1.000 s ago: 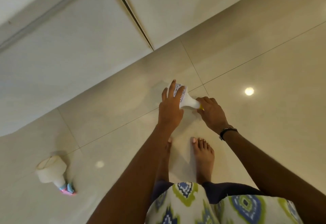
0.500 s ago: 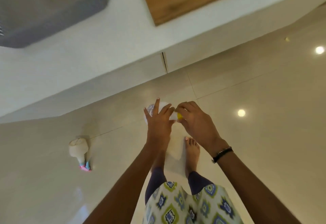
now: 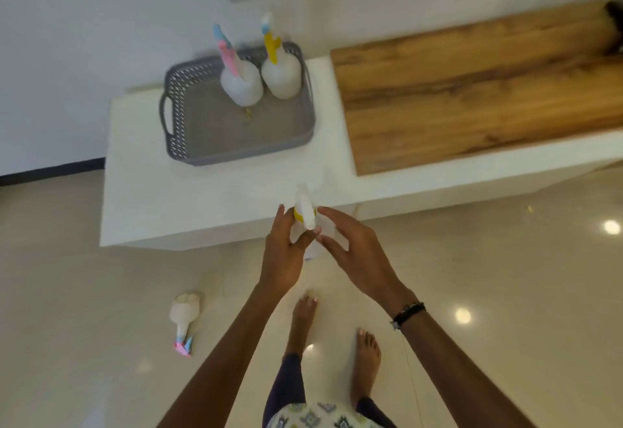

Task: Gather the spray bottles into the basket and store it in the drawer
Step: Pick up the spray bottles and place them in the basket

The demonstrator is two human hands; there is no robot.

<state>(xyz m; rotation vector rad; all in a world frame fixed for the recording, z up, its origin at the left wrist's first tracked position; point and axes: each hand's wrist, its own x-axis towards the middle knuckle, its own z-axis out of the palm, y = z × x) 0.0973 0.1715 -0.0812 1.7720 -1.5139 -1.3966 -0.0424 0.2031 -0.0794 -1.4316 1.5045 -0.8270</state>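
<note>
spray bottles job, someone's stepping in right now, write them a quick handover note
Left hand: gripping the yellow-collared bottle, upright, in front of the white counter.
Right hand: open beside that bottle, fingers spread, not clearly gripping.
Grey basket: on the counter, holding two upright bottles, the pink-and-blue-trigger bottle and the yellow-trigger bottle.
Floor bottle: lying on its side on the tiles to the left.
Done: two bottles in.
Left: basket the held bottle, fetch the floor one, store the basket in the drawer, which is not in view.

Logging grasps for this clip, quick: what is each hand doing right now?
Left hand: closed around the spray bottle, holding it up.
Right hand: open, fingers spread beside the bottle; contact cannot be told.
</note>
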